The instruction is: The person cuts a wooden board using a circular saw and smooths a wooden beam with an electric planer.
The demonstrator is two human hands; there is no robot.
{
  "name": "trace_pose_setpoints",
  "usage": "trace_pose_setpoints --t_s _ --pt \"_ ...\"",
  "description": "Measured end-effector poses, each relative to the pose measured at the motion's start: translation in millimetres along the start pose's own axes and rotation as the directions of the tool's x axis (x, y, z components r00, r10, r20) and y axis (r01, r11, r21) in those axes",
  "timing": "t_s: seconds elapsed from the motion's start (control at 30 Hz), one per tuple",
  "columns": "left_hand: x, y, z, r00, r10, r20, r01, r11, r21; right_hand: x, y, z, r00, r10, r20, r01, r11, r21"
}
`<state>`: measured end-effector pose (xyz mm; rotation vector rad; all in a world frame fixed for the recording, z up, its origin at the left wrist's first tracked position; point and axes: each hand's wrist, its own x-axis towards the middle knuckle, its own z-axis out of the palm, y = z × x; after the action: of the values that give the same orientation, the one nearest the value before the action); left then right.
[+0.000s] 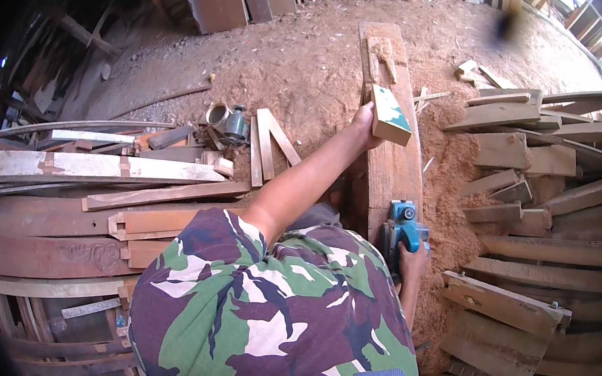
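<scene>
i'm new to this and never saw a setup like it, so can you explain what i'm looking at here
There is no robot here, just a person using two bare hands. The single picture comes from a wide fisheye camera worn on the head, looking down, so edges bend and the camouflage-patterned shirt fills the bottom.

The left hand holds a rectangular wooden block with white and green patches. The right hand grips a blue handheld power tool, apparently an electric planer, resting on a long brown wooden plank. A flat, pale piece of wood lies at the plank's far end. Loose tan wood shavings cover the ground to its right.
</scene>
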<state>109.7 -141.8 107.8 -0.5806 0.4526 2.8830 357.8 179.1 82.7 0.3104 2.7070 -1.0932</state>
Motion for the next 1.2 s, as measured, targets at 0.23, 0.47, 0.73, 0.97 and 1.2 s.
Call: trace_pose_setpoints --t_s 0.23,0.47,0.73,0.97,1.2 --pt "-15.9 3.2 20.6 0.999 0.038 0.024 -0.039 0.999 0.027 1.8 15.4 6.7 0.999 0.024 -0.030 -0.022 0.999 0.040" --pt "-2.7 28.9 20.5 0.998 0.028 0.054 -0.025 0.999 -0.044 -12.5 16.6 12.5 0.990 0.080 -0.118 -0.073 0.995 0.066" --pt "0.1 40.4 18.2 0.993 -0.013 0.114 0.024 0.995 -0.096 -26.5 7.4 10.5 0.982 0.093 -0.165 -0.066 0.985 0.160" --pt "-13.1 36.7 28.6 0.999 -0.023 0.021 0.023 1.000 -0.001 -29.5 6.3 5.0 0.983 0.077 -0.169 -0.043 0.979 0.197" --pt "-17.2 38.9 21.4 0.998 -0.064 -0.003 0.064 0.988 0.143 -31.6 4.9 1.2 0.979 0.049 -0.197 -0.014 0.984 0.175"
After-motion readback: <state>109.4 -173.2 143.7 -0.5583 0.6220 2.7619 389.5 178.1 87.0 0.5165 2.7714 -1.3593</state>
